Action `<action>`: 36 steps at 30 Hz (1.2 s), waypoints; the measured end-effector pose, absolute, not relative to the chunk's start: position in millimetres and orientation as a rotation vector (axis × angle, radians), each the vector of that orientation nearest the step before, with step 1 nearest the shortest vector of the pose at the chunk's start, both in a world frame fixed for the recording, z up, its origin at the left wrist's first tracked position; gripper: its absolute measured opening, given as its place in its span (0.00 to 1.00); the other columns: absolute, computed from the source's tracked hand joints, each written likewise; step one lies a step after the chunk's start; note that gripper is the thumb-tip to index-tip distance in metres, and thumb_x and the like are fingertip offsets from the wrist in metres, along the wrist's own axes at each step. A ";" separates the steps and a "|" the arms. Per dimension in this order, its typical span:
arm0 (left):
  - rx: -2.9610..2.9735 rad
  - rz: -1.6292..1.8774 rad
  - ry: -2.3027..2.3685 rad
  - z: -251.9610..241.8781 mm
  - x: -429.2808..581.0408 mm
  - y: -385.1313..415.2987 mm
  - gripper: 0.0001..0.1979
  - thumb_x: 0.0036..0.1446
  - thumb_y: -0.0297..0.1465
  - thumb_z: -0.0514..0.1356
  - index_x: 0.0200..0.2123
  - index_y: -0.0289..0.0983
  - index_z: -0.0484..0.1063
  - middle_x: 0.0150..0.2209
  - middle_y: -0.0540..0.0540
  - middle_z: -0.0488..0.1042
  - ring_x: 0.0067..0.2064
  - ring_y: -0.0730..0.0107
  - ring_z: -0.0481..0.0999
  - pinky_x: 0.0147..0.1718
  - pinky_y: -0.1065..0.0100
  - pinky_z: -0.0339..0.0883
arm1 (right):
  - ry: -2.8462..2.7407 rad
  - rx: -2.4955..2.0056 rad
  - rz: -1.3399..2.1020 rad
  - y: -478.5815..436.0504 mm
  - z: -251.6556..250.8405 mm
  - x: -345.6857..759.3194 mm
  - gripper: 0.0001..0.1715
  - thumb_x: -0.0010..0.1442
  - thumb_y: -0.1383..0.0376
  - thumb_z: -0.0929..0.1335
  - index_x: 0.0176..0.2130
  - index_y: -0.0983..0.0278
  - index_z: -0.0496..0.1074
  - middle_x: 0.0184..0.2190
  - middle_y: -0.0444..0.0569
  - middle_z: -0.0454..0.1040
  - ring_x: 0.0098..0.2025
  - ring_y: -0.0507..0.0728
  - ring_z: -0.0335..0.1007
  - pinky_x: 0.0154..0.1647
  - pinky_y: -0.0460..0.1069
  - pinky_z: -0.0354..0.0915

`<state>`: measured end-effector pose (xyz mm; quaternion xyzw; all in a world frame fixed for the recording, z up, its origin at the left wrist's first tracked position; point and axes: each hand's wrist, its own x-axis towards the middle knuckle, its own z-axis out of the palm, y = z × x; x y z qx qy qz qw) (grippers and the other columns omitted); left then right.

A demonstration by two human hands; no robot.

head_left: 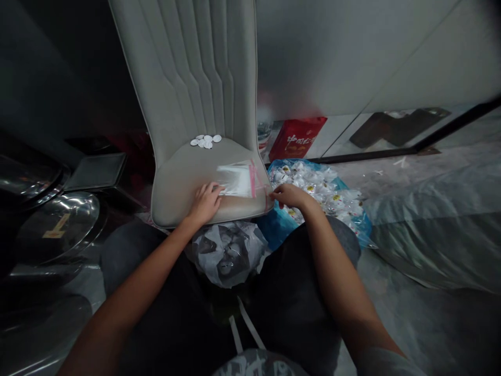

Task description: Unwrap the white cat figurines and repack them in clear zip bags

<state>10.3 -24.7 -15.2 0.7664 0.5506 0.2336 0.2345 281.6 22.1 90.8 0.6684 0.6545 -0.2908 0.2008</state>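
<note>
1. The left hand [207,202] rests on the chair seat, palm down, fingers loosely bent and slightly apart. Its fingertips touch the left edge of the clear plastic bags [237,180]; whether they pinch any plastic, I cannot tell.
2. The right hand [288,196] is at the right edge of the seat, thumb and fingers drawn close together. A thin, reddish-edged bit of clear plastic lies right by the fingertips; it is too faint to tell whether they grip it.
3. The clear plastic bags lie flat on the front right part of the seat, between the 2 hands, with a pink strip [252,178] along their right side.
4. Farther back on the same seat, near the backrest, sits a small cluster of white discs [205,141], some overlapping, well apart from both hands.
5. The pale chair [183,68] faces the person, its tall backrest marked with vertical seams.
6. Just beyond the right hand, beside the chair, a blue bag [276,227] holds many small pieces in clear wrapping [309,188].
7. A red bag [298,137] with white writing stands behind it, against the wall.
8. Below the seat's front edge, between the person's 2 knees, is a pale plastic bag [229,253] with its mouth open.
</note>
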 end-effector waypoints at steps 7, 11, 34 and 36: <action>2.147 0.493 1.542 -13.6 17.7 -15.8 0.11 0.65 0.30 0.55 0.46 0.40 0.76 0.52 0.39 0.74 0.51 0.53 0.70 0.49 0.56 0.62 | 1.968 1.752 -0.971 18.9 86.2 285.7 0.20 0.61 0.64 0.68 0.54 0.62 0.70 0.34 0.48 0.80 0.24 0.52 0.73 0.26 0.45 0.66; 2.183 0.452 1.596 -13.9 22.5 -11.7 0.13 0.66 0.31 0.53 0.44 0.38 0.77 0.49 0.37 0.75 0.50 0.51 0.70 0.47 0.56 0.62 | 1.754 1.771 -0.824 19.2 86.6 293.0 0.11 0.63 0.64 0.65 0.39 0.68 0.75 0.27 0.52 0.77 0.20 0.52 0.69 0.22 0.46 0.62; 0.164 1.041 1.041 -6.5 24.8 -0.2 0.10 0.55 0.22 0.57 0.41 0.36 0.70 0.44 0.41 0.76 0.45 0.68 0.78 0.52 0.60 0.72 | 1.691 2.511 -1.416 40.4 44.1 235.7 0.07 0.64 0.65 0.66 0.40 0.67 0.70 0.30 0.49 0.79 0.21 0.48 0.64 0.20 0.42 0.62; 0.165 1.026 1.035 -8.2 25.7 1.3 0.10 0.55 0.22 0.57 0.41 0.36 0.70 0.43 0.41 0.77 0.46 0.67 0.78 0.52 0.61 0.72 | 1.734 2.483 -1.355 40.2 40.4 234.4 0.07 0.64 0.66 0.65 0.39 0.68 0.71 0.30 0.49 0.79 0.20 0.48 0.63 0.19 0.42 0.61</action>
